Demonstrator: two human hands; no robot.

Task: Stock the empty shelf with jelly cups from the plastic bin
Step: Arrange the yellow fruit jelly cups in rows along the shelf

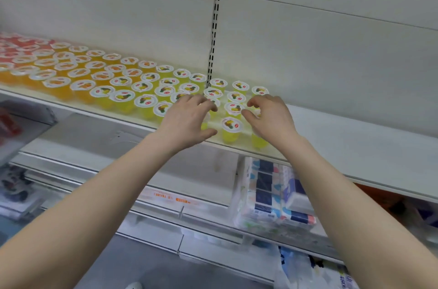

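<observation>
Yellow cup point(231, 128) between left hand point(188, 120), right hand point(270, 118)

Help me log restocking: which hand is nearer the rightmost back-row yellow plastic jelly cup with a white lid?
Right. The right hand is just in front of that yellow jelly cup; the left hand is farther off, to its front-left.

Our left hand point(189, 120) and right hand point(270, 115) curl over yellow cups point(231, 126) at the shelf point(355, 130) front; whether they grip any, we cannot tell. Rows of orange cups point(58, 82), then red cups point(14, 49), run leftward.
</observation>
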